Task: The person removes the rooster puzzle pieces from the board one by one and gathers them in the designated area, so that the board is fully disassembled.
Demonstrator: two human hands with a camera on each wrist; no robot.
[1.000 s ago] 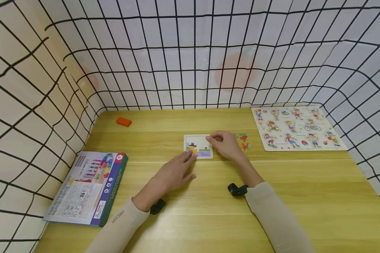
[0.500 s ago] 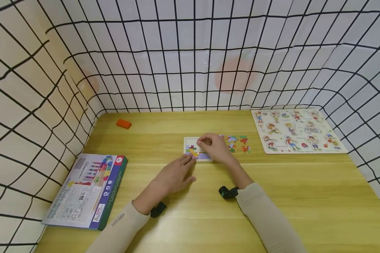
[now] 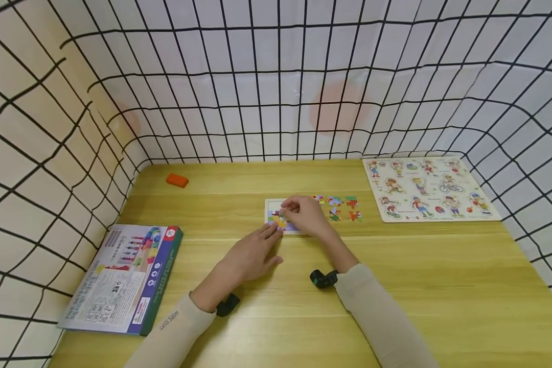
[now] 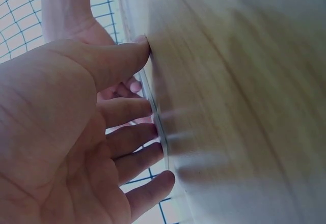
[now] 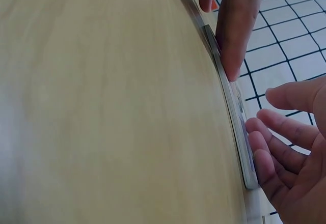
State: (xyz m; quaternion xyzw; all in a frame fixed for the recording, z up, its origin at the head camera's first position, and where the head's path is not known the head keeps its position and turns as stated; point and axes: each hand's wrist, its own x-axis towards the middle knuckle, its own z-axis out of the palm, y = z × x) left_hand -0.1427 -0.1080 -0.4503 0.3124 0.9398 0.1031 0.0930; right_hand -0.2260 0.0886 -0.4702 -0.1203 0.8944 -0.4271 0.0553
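A small jigsaw tray point(image 3: 269, 202) with a pale rim lies mid-table, partly filled with colourful pieces. My left hand point(image 3: 253, 254) rests its straight fingertips on the tray's near left edge, thumb spread to the side. In the right wrist view, a left finger point(image 5: 237, 35) presses down on the tray's edge point(image 5: 232, 109). My right hand point(image 3: 305, 215) reaches over the tray from the right, thumb and forefinger bent at a puzzle piece point(image 3: 282, 211) in its middle; the fingers mostly hide this piece. Its other fingers curl low against the tray's side.
Several loose puzzle pieces point(image 3: 335, 214) lie right of the tray. A picture board of sports figures point(image 3: 430, 189) sits at the back right. A boxed toy point(image 3: 119, 278) lies at the left, an orange block point(image 3: 177, 180) behind it. Black wire mesh point(image 3: 267, 82) encloses the table.
My right hand has moved left from the tray's right edge to its middle, uncovering more loose pieces on the right. My left hand has stayed on the tray.
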